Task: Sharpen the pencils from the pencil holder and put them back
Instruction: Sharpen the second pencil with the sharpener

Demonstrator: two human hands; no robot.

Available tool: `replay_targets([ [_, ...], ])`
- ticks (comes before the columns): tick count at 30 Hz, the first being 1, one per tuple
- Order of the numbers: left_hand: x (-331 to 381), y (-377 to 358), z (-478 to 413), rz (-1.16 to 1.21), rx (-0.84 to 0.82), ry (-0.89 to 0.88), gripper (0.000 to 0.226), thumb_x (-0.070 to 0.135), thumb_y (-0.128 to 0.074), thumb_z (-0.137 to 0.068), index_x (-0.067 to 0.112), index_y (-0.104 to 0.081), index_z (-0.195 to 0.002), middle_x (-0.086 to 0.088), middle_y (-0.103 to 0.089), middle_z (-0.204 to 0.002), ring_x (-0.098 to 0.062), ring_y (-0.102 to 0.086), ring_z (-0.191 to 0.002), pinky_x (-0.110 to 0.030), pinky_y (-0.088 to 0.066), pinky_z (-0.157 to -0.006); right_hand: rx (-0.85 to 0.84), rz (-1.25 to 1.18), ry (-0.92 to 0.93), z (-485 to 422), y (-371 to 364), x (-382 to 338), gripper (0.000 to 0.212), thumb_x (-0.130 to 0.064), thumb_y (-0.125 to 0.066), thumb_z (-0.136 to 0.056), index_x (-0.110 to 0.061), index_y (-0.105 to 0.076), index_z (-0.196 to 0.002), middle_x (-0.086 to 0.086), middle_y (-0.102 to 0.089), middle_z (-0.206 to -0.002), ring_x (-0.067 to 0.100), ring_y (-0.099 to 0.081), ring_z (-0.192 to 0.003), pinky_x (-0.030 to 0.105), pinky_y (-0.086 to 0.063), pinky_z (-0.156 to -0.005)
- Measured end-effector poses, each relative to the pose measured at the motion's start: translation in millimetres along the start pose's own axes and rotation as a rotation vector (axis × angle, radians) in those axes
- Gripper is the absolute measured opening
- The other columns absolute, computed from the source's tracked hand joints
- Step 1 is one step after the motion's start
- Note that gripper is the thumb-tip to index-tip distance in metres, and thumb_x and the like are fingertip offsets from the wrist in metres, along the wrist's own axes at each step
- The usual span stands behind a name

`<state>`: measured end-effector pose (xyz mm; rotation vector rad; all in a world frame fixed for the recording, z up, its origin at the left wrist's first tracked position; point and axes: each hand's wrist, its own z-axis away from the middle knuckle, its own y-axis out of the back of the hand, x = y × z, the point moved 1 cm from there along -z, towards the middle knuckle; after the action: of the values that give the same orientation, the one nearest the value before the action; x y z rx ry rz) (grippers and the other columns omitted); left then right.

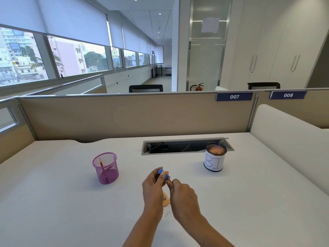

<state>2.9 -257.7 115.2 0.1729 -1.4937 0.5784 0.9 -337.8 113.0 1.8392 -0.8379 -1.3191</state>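
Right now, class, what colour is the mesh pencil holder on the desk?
Pink: the pink wire-mesh pencil holder, clearest in the head view.

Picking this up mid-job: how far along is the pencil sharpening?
Done: shavings on the desk show some sharpening; one pencil stands in the pink holder. In hand: left hand grips the blue sharpener, right hand the pencil in it. Left: finish, return it.

Bright daylight from left windows (53, 56); soft shadows; edges bowed.
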Motion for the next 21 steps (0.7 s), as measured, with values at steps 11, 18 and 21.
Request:
replay_targets([
  [11, 3.7, 4.9, -4.1, 0.223, -0.18, 0.124, 0.022, 0.004, -0.044, -0.092, 0.012, -0.064, -0.094, -0.002, -0.072, -0.079, -0.015, -0.067, -0.079, -0.023, -0.054, -0.073, -0.409, -0.991, -0.533, -3.4, 22.8, -6.7, 0.043, -0.034, -0.039, -0.099, -0.014, -0.041, -0.061, -0.005, -0.032, -0.044, 0.005, -0.022, -0.032, 0.015, -0.017, -0.032],
  [18, 2.6, 6.0, -1.0, 0.509, -0.258, 0.253, 0.024, 0.007, -0.042, -0.092, 0.006, -0.066, -0.095, -0.009, -0.071, -0.074, -0.015, -0.067, -0.069, -0.022, -0.057, -0.064, -0.733, -1.804, -0.81, -6.2, 24.0, -2.6, 0.053, -0.03, -0.041, -0.098, -0.007, -0.049, -0.052, -0.004, -0.027, -0.035, 0.002, -0.01, -0.031, 0.01, -0.015, -0.02],
  [21, -2.2, 7.7, -3.4, 0.504, -0.226, 0.251, 0.023, 0.006, -0.044, -0.091, 0.005, -0.067, -0.093, -0.01, -0.071, -0.074, -0.014, -0.068, -0.066, -0.022, -0.057, -0.063, -0.751, -1.811, -0.811, -9.1, 19.2, 3.8, 0.05, -0.028, -0.041, -0.098, -0.005, -0.052, -0.056, -0.003, -0.028, -0.037, 0.002, -0.012, -0.033, 0.01, -0.015, -0.021],
])
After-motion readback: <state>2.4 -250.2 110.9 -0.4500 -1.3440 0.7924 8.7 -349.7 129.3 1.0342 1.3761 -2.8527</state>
